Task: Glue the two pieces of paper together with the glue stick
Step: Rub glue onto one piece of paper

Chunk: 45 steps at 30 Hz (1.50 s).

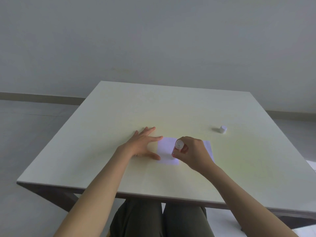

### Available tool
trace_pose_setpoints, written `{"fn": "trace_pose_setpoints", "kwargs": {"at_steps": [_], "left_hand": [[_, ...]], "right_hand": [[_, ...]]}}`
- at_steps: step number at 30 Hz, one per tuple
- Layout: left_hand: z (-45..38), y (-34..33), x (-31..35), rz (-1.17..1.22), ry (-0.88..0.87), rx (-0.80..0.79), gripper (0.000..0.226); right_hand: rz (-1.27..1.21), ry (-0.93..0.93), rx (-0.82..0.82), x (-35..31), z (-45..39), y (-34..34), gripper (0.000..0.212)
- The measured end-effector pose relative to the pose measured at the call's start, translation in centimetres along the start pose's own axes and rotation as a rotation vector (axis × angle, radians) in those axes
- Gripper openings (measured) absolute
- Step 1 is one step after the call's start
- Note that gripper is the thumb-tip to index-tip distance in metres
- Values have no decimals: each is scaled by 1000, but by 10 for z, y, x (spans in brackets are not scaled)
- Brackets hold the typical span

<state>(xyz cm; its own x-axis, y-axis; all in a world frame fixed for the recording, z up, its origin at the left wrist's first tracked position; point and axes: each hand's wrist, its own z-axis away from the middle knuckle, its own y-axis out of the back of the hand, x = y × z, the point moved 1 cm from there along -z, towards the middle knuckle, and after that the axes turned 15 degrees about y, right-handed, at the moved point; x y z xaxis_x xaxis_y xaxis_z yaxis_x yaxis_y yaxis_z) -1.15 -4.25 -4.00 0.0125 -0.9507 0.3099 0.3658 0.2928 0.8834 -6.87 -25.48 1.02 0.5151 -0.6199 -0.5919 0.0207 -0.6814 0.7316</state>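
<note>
While pinning one white paper (166,149) near the table's (119,117) front edge: left hand (143,144) flat, fingers spread open. Right hand (193,153) closed around one glue stick (177,148), upright on that sheet. Second paper (207,146) mostly hidden beneath. One cap (223,129) toward right edge.

A pale square table (171,103) stands before a grey wall (153,35).

A pale square table (171,106) fills the middle of the frame. Two white papers (166,149) lie near its center, a white cap (223,129) toward the right.
</note>
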Motion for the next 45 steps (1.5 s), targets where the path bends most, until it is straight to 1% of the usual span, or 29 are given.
{"fn": "trace_pose_setpoints", "kwargs": {"at_steps": [4, 8, 10, 14, 19, 24, 30, 34, 39, 45], "left_hand": [[1, 0, 2, -22, 1, -3, 98], [2, 1, 2, -30, 1, -16, 102], [3, 1, 2, -31, 1, -20, 103], [3, 1, 1, -16, -8, -28, 103], [4, 2, 2, 6, -9, -32, 103], [3, -1, 0, -6, 1, -25, 105], [0, -3, 0, -43, 5, -6, 106], [1, -1, 1, -23, -5, -9, 105], [5, 0, 0, -3, -14, -12, 102], [4, 0, 0, -2, -21, -18, 101]], "right_hand": [[-2, 7, -57, -3, -2, 1, 12], [-57, -9, -103, -5, -6, 2, 9], [-121, -29, -98, -7, -7, 1, 9], [-151, -27, -71, -14, -11, -8, 13], [-225, -38, -66, -18, -12, -14, 11], [-225, -90, -96, -11, -9, -8, 17], [-176, -144, -100, 5, -6, 11, 11], [-129, -134, -105, 10, -12, 18, 8], [-204, -91, -68, -6, -26, 7, 12], [-193, -49, -136, -19, -36, -11, 10]]}}
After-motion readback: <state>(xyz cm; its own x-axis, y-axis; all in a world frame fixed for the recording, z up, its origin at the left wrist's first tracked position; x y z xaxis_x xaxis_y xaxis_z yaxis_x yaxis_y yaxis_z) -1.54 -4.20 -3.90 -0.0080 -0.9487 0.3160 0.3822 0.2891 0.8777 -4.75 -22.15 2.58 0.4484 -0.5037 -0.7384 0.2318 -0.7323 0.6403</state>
